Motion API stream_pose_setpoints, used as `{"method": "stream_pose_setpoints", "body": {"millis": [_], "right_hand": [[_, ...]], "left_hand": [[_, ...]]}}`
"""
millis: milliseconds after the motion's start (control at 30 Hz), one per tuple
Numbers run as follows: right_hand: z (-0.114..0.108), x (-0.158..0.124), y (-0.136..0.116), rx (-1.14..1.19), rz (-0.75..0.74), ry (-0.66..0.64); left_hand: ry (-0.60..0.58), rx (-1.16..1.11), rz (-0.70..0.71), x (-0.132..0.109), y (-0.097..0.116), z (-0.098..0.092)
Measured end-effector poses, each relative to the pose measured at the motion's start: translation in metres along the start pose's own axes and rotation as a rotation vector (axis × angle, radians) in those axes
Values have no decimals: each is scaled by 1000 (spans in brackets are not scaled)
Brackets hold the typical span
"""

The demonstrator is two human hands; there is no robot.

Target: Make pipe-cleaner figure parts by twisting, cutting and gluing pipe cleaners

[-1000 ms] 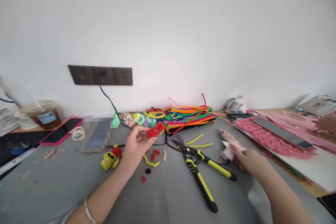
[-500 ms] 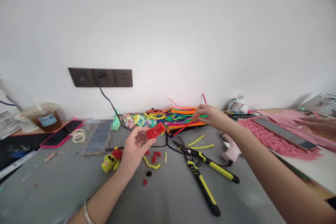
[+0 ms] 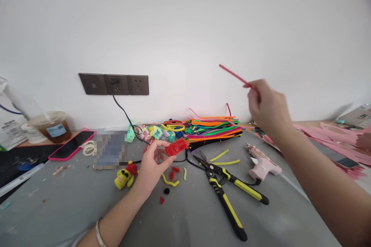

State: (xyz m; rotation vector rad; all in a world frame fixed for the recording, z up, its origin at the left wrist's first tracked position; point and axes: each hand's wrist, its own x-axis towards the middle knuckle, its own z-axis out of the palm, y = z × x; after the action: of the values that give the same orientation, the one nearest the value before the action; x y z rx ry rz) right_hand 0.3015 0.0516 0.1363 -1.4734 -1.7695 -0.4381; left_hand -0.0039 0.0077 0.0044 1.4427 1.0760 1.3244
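Observation:
My left hand (image 3: 152,164) pinches a small flat red piece (image 3: 176,147) made of wound pipe cleaner, held just above the grey table (image 3: 72,208). My right hand (image 3: 268,108) is raised in front of the wall, closed on a single red pipe cleaner (image 3: 233,74) that sticks up and to the left. Below it a stack of coloured pipe cleaners (image 3: 214,127) lies against the wall. Yellow-handled pliers (image 3: 227,191) and a pink glue gun (image 3: 262,162) rest on the table between my arms.
A small yellow and red pipe-cleaner figure (image 3: 125,174) and cut red and yellow scraps (image 3: 172,175) lie by my left hand. A pink phone (image 3: 72,144), a drink cup (image 3: 50,125), wall sockets (image 3: 114,84) with a black cable, and pink sheets (image 3: 336,137) at right.
My right hand left the glue gun, reached to the coloured stack, and has now lifted a red pipe cleaner up and to the right. My left hand has kept still with the red piece.

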Motion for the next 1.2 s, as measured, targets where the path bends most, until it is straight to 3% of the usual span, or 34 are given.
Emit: {"method": "stream_pose_setpoints", "body": {"millis": [33,100,233,367,533,667,767,933,1067,1200], "right_hand": [[-12,0,-9,18,40,51],[-32,-6,-25,90,113,28],[-52,-41,-51,282,183,-241],[-42,-97,-66,735,414,-462],[-6,-156,-88,1138,735,-664],[21,-177,-114,1361,790,-660],[35,-177,-124,1433,805,-555],[50,-166,-119,1388,777,-431],[57,-157,-116,1437,690,-406],[67,-156,-120,1542,697,-419]], "left_hand": [[-8,5,5,0,0,0],[-24,10,18,0,0,0],[-50,10,29,-2,-1,1],[-83,-27,49,-4,-4,2],[-133,-62,61,-6,-7,4],[-125,-62,70,-6,-5,6],[-113,-62,73,-7,-2,6],[-116,-66,87,-7,-2,6],[-112,-53,99,-6,-7,6],[-95,-54,99,-4,-10,5]]}}
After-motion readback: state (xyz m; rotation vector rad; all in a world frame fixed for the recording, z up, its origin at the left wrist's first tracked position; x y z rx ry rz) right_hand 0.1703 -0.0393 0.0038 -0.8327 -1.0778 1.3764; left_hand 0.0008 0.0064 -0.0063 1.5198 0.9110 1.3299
